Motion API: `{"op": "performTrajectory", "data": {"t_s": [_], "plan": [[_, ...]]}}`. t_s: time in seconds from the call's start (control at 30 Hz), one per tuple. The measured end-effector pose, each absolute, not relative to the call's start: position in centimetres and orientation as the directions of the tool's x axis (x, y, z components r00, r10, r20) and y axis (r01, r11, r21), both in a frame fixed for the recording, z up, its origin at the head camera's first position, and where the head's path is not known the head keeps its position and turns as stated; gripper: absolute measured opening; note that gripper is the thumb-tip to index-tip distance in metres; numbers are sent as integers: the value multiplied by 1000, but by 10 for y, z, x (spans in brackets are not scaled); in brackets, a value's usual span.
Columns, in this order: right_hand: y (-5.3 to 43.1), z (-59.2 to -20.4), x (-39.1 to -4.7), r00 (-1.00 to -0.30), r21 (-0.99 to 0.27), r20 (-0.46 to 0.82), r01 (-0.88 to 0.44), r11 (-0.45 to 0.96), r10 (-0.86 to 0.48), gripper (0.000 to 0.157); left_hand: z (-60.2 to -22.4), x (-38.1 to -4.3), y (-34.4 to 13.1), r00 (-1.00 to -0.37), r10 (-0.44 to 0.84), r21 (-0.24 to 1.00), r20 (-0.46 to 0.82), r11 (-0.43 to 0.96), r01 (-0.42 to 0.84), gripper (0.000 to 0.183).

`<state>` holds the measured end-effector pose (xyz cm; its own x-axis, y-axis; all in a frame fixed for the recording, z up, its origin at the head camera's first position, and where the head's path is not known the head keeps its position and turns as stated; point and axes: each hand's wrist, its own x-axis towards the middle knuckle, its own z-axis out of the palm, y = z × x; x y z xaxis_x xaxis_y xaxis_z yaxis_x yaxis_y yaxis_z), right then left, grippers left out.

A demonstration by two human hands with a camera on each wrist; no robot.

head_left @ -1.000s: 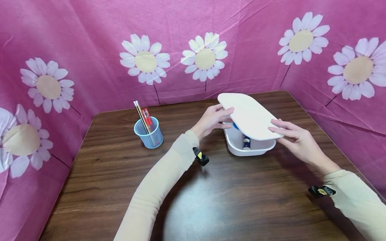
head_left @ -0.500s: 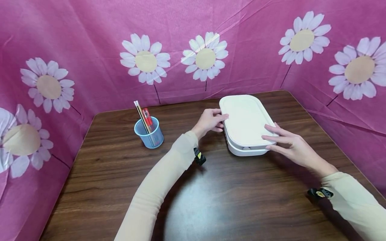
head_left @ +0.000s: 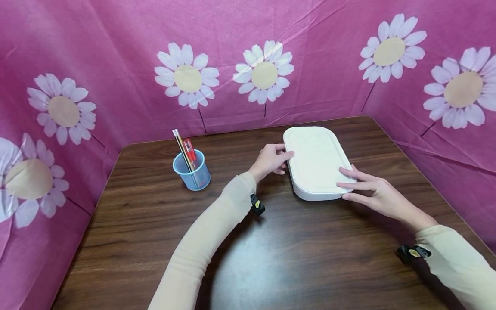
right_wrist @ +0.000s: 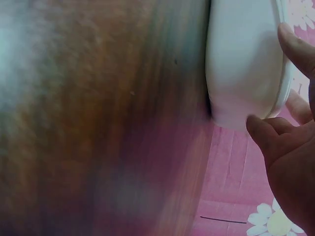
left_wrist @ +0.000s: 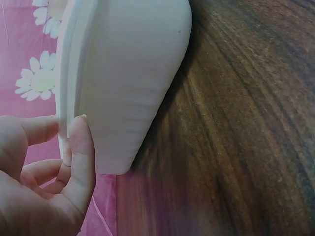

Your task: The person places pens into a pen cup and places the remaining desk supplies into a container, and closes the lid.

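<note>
A white plastic box (head_left: 318,195) stands on the brown wooden table (head_left: 279,258) with its white lid (head_left: 314,157) lying flat on top, so its inside is hidden. My left hand (head_left: 271,158) is at the lid's left edge. In the left wrist view, the left hand (left_wrist: 44,182) pinches the lid rim (left_wrist: 74,59) between thumb and forefinger against the box wall (left_wrist: 133,73). My right hand (head_left: 372,191) rests straight fingers on the lid's near right corner. The right wrist view shows the right hand's (right_wrist: 290,162) thumb by the box side (right_wrist: 241,64).
A blue mesh pen cup (head_left: 192,173) holding pencils and red pens (head_left: 186,148) stands at the left rear of the table. Pink cloth with white daisies (head_left: 263,71) walls in the table's back and both sides. Bare wood lies in front of the box.
The lid was tilted up over the open box with items showing inside. Both hands have lowered it, and it now sits flat and closed on the box.
</note>
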<state>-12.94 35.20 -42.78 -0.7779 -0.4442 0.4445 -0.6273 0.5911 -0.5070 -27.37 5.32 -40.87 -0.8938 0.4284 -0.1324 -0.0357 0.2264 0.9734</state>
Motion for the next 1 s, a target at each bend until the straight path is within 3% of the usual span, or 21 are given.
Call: {"op": "performTrajectory", "data": {"t_s": [0.2, 0.53, 1.0], "plan": [[352, -429, -130, -774, -489, 435, -632, 601, -460, 53, -414, -274, 52, -889, 427, 972, -164, 221, -73, 42], [358, -429, -139, -833, -543, 349, -554, 631, -430, 46, -427, -273, 53, -895, 412, 979, -169, 173, -106, 41], [359, -427, -149, -797, -530, 356, -602, 597, -488, 50, -429, -272, 51, -912, 377, 977, -162, 191, -94, 41]]}}
